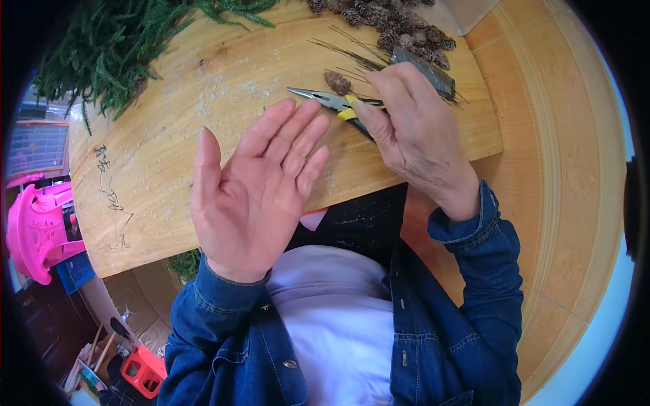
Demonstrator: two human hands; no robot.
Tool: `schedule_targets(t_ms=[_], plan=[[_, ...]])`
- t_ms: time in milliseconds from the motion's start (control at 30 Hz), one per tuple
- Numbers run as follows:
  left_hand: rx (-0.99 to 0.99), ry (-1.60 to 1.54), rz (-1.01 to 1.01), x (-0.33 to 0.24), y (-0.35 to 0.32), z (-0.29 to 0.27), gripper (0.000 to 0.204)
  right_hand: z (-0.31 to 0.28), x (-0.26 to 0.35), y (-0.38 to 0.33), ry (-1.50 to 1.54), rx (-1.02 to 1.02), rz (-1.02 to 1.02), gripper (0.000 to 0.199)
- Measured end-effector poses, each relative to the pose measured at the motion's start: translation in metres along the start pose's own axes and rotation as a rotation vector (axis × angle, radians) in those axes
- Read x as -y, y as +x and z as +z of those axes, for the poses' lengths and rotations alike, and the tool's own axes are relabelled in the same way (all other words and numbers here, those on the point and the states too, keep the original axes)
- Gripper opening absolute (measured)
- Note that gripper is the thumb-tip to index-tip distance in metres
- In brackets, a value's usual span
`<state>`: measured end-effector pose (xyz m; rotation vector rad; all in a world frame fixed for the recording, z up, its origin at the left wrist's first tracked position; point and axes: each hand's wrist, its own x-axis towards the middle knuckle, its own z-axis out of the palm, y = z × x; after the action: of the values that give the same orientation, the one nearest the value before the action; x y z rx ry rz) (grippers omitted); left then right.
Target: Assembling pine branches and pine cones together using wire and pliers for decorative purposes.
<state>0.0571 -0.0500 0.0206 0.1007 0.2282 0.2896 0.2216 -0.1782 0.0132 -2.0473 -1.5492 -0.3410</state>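
My left hand is open, palm up, with its fingers stretched out above the wooden table and empty. My right hand is closed, thumb against curled fingers; whatever it may hold is hidden. Between the hands lie needle-nose pliers with black and yellow handles, their jaws pointing left. One handle partly disappears behind my right hand. Just beyond the pliers sits a single brown pine cone. Thin dark wires lie past it, near a dark grey flat block partly covered by my right hand.
Several pine cones are heaped at the table's far right. Green artificial pine branches cover the far left. Whitish crumbs and handwriting mark the wooden tabletop. A pink plastic stool stands left of the table, and a cardboard box sits below.
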Motion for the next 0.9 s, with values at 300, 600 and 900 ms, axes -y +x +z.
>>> schedule_targets(t_ms=[300, 600, 900], plan=[[-0.006, 0.001, -0.012, 0.003, -0.003, -0.011, 0.071, 0.001, 0.016, -0.007, 0.03, -0.108, -0.039, 0.022], [0.37, 0.07, -0.336, 0.043, -0.001, -0.043, 0.087, 0.027, 0.121, -0.011, 0.461, -0.153, -0.112, 0.038], [0.596, 0.071, -0.483, 0.037, -0.005, -0.06, 0.087, 0.015, 0.134, -0.025, 0.37, -0.005, -0.131, 0.041]])
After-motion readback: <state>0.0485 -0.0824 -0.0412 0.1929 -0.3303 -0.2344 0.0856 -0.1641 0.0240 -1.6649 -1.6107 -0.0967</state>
